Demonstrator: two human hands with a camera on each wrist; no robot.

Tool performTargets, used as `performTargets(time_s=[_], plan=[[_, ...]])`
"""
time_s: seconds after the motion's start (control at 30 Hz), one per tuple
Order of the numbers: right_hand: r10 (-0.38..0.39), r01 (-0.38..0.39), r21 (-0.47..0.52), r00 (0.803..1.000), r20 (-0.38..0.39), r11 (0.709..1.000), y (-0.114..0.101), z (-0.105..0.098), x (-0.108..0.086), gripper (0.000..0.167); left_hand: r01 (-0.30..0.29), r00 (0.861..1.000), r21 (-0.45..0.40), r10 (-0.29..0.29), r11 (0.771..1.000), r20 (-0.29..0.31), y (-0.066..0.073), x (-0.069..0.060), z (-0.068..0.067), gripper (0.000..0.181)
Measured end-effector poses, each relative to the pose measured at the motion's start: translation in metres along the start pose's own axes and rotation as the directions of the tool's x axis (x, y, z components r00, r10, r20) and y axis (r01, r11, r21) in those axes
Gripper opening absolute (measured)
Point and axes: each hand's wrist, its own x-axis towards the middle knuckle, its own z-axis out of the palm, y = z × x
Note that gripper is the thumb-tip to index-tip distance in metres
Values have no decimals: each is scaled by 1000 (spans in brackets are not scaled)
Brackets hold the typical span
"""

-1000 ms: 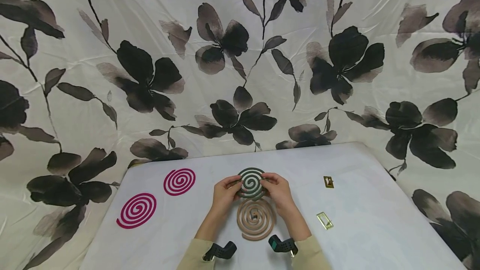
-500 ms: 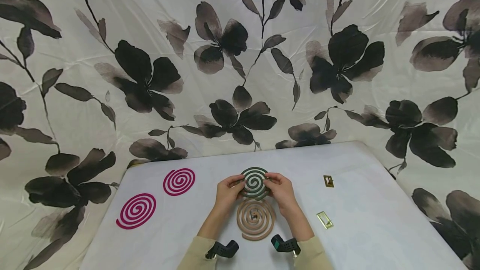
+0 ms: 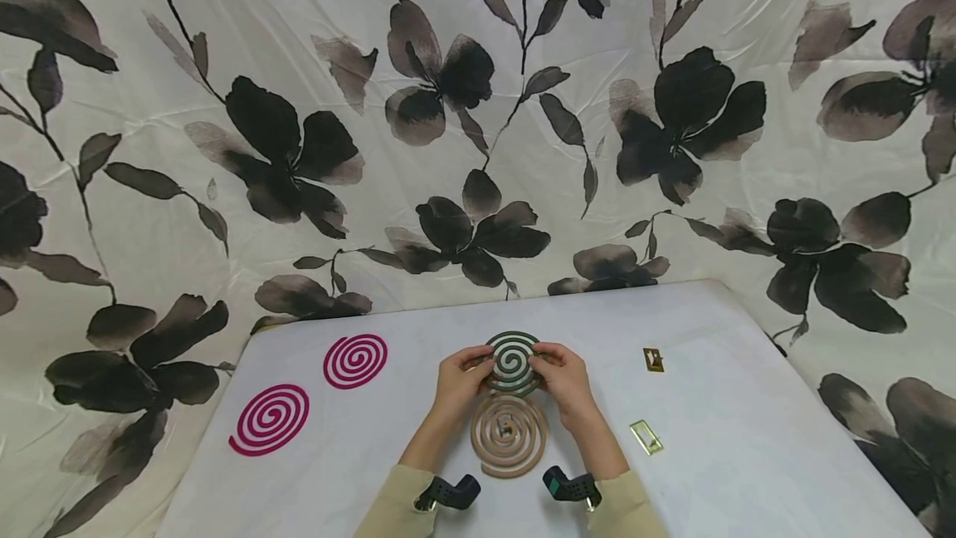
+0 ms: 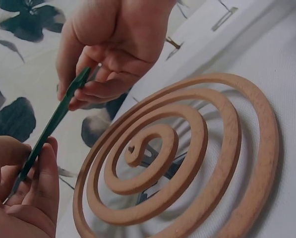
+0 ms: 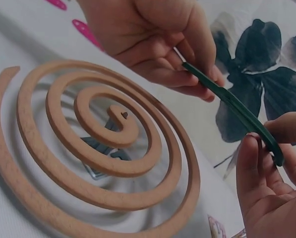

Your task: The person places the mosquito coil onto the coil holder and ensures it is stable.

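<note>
A dark green mosquito coil (image 3: 513, 362) is held up between both hands, above the far side of a tan mosquito coil (image 4: 271, 134). Thumb and fingers of my left hand (image 3: 459, 379) pinch its left edge. At the right edge my right hand (image 3: 564, 379) pinches it the same way. Both wrist views show the green coil nearly edge-on and tilted. Below, the tan coil sits raised off the table on a grey metal stand (image 4: 175, 168), whose tip shows at the coil's centre. The fingertips behind the green coil are partly hidden.
Two magenta mosquito coils, one nearer (image 3: 270, 420) and one farther (image 3: 356, 361), lie on the white table (image 3: 747, 438) at left. Two small gold-coloured metal pieces, one farther (image 3: 653, 360) and one nearer (image 3: 646, 437), lie at right. A floral cloth (image 3: 478, 131) hangs behind.
Both hands have shifted slightly to the right, carrying the green mosquito coil with them. The tan coil, the magenta coils and the metal pieces stay where they were on the table.
</note>
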Motion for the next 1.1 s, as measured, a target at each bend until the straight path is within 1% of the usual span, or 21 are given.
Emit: performTargets(time_s=[0.1,0.23,0.3,0.33,0.47,0.53,0.57,0.63,0.7,0.8,0.93,1.0,1.1], plan=[[-4,4,-7,1000,-12,1000,0,-1,0,23,-3,1000,-9,3,1000,1,-3,2,3,26],[-11,11,-17,1000,-19,1000,-1,-3,-1,24,1,1000,-49,0,999,24,-4,3,6,27],[-13,12,-20,1000,-16,1000,-2,-4,-1,25,11,999,-54,-9,998,38,3,0,8,27],[-13,13,-21,1000,-16,1000,-2,-5,-1,25,11,999,-53,-9,999,40,3,0,8,27],[-19,18,-27,1000,-19,999,-2,-8,-1,26,7,999,-26,-5,1000,49,19,-7,13,27],[-22,21,-29,1000,-22,999,-2,-8,-1,26,-1,999,-26,2,1000,54,21,-8,14,27],[-23,23,-33,999,-26,999,-2,-9,-1,26,1,998,-22,0,1000,62,25,-11,15,27],[-26,25,-42,999,-32,999,-1,-9,-1,26,8,997,-24,-6,1000,80,26,-10,16,28],[-29,27,-55,999,-38,998,-1,-9,-1,27,15,995,-23,-12,1000,99,25,-9,16,29],[-39,37,-72,999,-30,997,-1,-9,-3,28,21,992,-20,-18,1000,121,17,-2,16,29],[-40,40,-75,999,6,996,-2,-9,-5,29,17,992,-35,-12,999,128,3,8,17,30],[-47,48,-81,999,22,996,-2,-9,-5,30,22,992,-47,-15,999,126,0,11,18,30],[-67,69,-102,998,23,992,-3,-10,-4,29,18,990,-47,-12,999,138,-2,14,18,30]])
